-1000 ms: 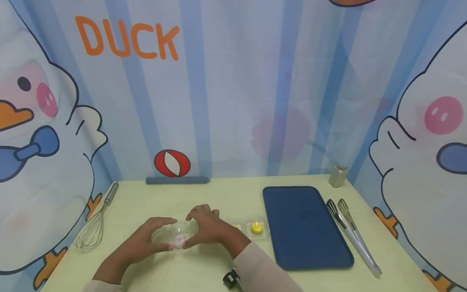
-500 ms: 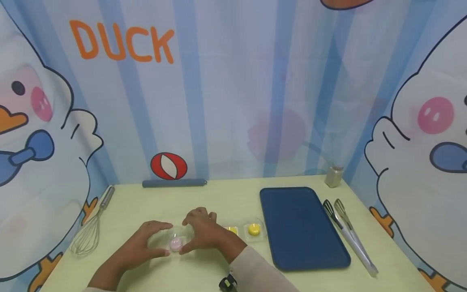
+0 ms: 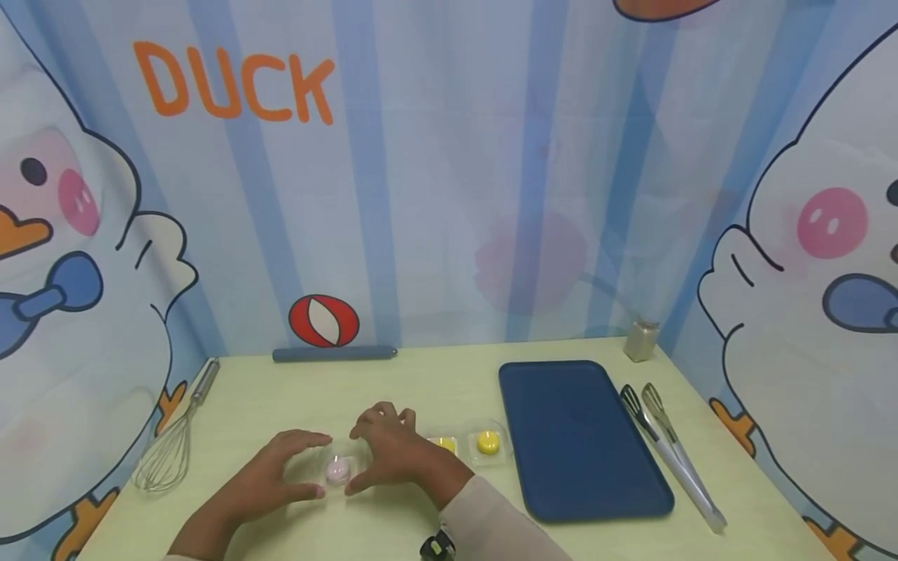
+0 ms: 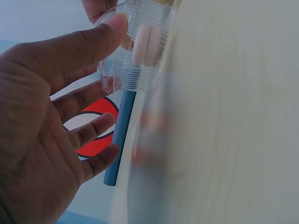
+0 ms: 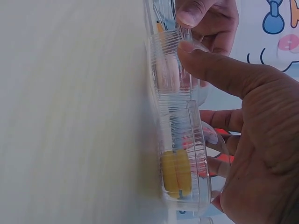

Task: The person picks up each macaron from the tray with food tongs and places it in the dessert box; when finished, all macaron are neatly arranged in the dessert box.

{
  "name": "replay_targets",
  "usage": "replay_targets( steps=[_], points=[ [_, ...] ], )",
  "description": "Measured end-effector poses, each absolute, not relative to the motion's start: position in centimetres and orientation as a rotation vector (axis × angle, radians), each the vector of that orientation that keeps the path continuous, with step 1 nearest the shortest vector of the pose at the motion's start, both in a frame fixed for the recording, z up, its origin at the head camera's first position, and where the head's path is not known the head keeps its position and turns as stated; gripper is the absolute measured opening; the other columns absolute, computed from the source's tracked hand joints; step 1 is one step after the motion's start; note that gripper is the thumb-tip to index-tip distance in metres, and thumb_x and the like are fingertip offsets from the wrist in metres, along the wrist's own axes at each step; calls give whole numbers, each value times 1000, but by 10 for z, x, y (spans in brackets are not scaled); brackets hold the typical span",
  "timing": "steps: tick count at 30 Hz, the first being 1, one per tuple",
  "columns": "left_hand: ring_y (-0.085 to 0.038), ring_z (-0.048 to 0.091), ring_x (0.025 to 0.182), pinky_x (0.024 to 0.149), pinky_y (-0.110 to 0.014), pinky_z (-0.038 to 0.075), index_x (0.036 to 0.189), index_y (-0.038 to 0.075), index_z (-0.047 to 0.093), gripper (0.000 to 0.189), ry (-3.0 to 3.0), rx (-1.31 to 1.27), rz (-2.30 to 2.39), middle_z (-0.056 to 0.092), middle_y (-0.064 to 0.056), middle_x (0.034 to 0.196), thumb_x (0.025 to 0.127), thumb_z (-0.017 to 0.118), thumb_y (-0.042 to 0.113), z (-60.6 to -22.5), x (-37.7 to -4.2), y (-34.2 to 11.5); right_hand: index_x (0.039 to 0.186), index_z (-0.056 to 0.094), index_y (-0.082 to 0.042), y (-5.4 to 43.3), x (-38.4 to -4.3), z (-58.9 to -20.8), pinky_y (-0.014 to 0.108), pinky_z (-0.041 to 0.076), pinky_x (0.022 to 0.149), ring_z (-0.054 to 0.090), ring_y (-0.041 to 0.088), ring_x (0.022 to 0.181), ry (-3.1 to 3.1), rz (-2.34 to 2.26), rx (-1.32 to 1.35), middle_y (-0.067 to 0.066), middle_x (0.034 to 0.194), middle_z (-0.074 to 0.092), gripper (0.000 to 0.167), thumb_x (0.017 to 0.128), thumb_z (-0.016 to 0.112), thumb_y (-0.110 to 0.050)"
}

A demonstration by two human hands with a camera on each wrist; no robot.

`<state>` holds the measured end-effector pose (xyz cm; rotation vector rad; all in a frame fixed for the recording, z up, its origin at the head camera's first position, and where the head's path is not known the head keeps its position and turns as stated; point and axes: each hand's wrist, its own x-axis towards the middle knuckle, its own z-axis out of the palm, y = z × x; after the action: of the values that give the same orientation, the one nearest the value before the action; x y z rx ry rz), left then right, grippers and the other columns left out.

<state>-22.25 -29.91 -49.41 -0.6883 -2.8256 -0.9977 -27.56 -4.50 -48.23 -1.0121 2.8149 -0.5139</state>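
A clear plastic box holds a pink macaron on the table, front left of centre in the head view. My left hand grips its left side, thumb on the near edge and forefinger on the far edge. From the other side my right hand holds the box the same way. In the left wrist view, the macaron's pale pink side shows through the ribbed wall. Close by, partly behind the right hand, lies a clear box with a yellow macaron. Another yellow macaron sits farther right, also in clear plastic.
A dark blue tray lies to the right, with metal tongs beside it. A small metal shaker stands at the back right corner. The whisk lies left; a blue rolling pin lies along the back edge.
Both hands' fingertips have come slightly lower and nearer around the box with the pink macaron. The head view has shifted a little. The other things on the table stay where they were.
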Motion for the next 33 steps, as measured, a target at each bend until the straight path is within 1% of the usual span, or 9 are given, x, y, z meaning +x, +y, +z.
replay_targets(
  steps=[2,4,10,13,17,21,28,31,33],
  points=[
    [-30,62,134,111,-48,55,140,17,72,68,-2810,-708,-987,73,-4,141,81,96,38,-495,-222,-300,142,69,-25,-45,-275,-481,51,34,112,40,19,150,2820,-495,-1016,-7,151,59,76,79,94,-60],
    [-34,63,133,110,-48,56,139,16,72,67,-2810,-721,-986,73,-7,140,81,96,37,-495,-223,-300,142,69,-25,-45,-274,-481,51,34,111,41,19,150,2823,-484,-1020,-7,151,59,76,79,94,-60],
    [-42,62,135,112,-58,54,140,17,72,67,-2864,-682,-991,72,-8,141,81,97,37,-498,-225,-301,143,69,-27,-45,-274,-482,53,34,111,42,19,149,2836,-466,-1025,-8,149,61,77,79,93,-62],
    [-39,63,135,112,-56,55,138,17,72,67,-2859,-666,-986,73,-7,140,79,97,37,-501,-226,-302,143,69,-28,-45,-274,-483,53,34,110,43,19,148,2846,-453,-1027,-8,147,62,77,79,93,-63],
    [-30,62,133,113,-50,55,135,18,72,66,-2840,-675,-955,72,-4,138,78,99,36,-505,-226,-303,142,69,-30,-45,-274,-485,52,35,108,44,18,143,2864,-424,-1025,-9,142,63,77,78,94,-63],
    [-29,62,132,112,-50,54,133,19,71,65,-2822,-710,-914,72,-4,138,77,99,34,-509,-228,-303,142,69,-32,-46,-274,-485,53,35,108,45,18,140,2879,-396,-1003,-9,139,64,77,76,95,-62],
    [-29,62,134,113,-51,54,136,19,70,65,-2816,-703,-932,72,-4,141,79,98,35,-512,-228,-304,144,69,-33,-47,-273,-482,56,35,111,45,18,139,2891,-369,-973,-9,137,64,77,78,94,-63],
    [-25,63,135,113,-46,54,138,17,70,66,-2783,-717,-947,73,-6,142,80,97,34,-514,-229,-304,144,69,-32,-46,-272,-482,56,35,111,46,18,139,2897,-376,-961,-9,136,64,77,78,94,-63],
    [-18,62,135,112,-40,54,140,16,70,66,-2758,-728,-955,73,-7,143,82,96,34,-517,-230,-305,143,69,-32,-45,-272,-482,57,35,112,47,19,139,2901,-385,-955,-9,136,64,77,78,94,-63]
  ],
)
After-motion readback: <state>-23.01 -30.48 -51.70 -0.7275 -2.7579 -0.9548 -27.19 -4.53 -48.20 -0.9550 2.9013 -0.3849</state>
